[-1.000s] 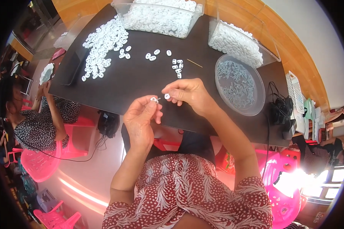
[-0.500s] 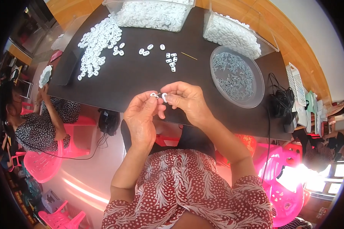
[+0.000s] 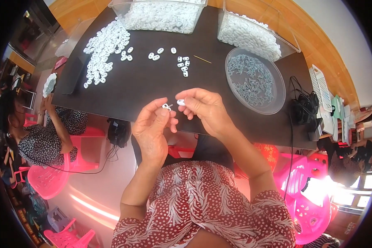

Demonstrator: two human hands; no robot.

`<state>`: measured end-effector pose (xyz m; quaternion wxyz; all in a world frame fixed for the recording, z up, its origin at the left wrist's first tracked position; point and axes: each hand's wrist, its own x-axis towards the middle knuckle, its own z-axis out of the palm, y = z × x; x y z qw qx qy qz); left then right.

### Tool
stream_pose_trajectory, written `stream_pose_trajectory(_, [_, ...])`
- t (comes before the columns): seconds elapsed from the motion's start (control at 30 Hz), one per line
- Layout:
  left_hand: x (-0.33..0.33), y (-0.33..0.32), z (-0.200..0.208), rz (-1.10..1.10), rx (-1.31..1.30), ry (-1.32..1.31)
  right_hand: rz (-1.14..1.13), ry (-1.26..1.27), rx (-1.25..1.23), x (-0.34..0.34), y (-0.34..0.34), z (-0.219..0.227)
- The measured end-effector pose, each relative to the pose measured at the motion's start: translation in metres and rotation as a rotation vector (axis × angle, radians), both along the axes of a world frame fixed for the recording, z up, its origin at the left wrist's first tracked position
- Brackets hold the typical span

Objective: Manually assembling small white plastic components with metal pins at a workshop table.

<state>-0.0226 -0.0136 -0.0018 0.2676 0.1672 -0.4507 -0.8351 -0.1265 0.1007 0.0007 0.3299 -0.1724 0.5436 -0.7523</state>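
Between the thumb and fingers of my left hand (image 3: 152, 126) is a small white plastic piece with holes (image 3: 166, 106), and a thin greyish pin or screw (image 3: 170, 106) sticks out of it to the right. My right hand (image 3: 204, 108) pinches an oval white plastic piece (image 3: 180, 102). The two pieces are apart, over the table's near edge. Beyond my hands lies a small cluster of squarish white pieces (image 3: 183, 65). Several oval white pieces (image 3: 154, 56) rest to its left, and a thin yellowish stick (image 3: 202, 59) to its right.
A large pile of white pieces (image 3: 105, 47) spreads at the far left. Two clear bins (image 3: 159, 29) (image 3: 291, 45) of white pieces stand at the back. A round clear tub (image 3: 277, 98) of small grey screws sits right, beside black cables (image 3: 306, 103). Another person (image 3: 43, 134) sits at left.
My hands have drawn slightly apart. The oval piece in my right hand has turned flatter and moved away from the left hand's piece and its pin.
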Motion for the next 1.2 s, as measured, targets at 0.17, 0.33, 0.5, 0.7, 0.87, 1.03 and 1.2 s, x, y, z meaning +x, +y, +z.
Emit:
stream_pose_trajectory(0.17, [0.0017, 0.0008, 0.0013, -0.007, 0.019, -0.003, 0.035, 0.027, -0.049, -0.0011, 0.003, -0.0043])
stream_pose_trajectory(0.33, [0.0052, 0.0031, 0.0037, -0.037, 0.036, -0.032, 0.049, 0.034, 0.012, -0.0007, 0.0039, -0.0026])
stream_pose_trajectory(0.5, [0.0079, 0.0049, 0.0004, -0.039, -0.024, -0.056, 0.067, 0.034, 0.063, -0.0029, 0.0034, 0.0005])
stream_pose_trajectory(0.7, [0.0067, 0.0062, -0.0002, -0.03, -0.068, -0.095, 0.047, 0.051, 0.047, -0.0031, 0.0026, -0.0005])
stream_pose_trajectory(0.87, [0.0058, 0.0066, -0.0006, -0.012, -0.071, -0.138, 0.023, 0.111, 0.061, -0.002, 0.0009, -0.0024])
stream_pose_trajectory(1.03, [0.0056, 0.0068, -0.0005, -0.011, -0.078, -0.141, 0.009, 0.129, 0.069, -0.0009, -0.0005, -0.0024])
stream_pose_trajectory(1.2, [0.0074, 0.0049, -0.0031, -0.029, -0.066, -0.137, 0.0, 0.181, 0.103, 0.0005, -0.0021, -0.0025])
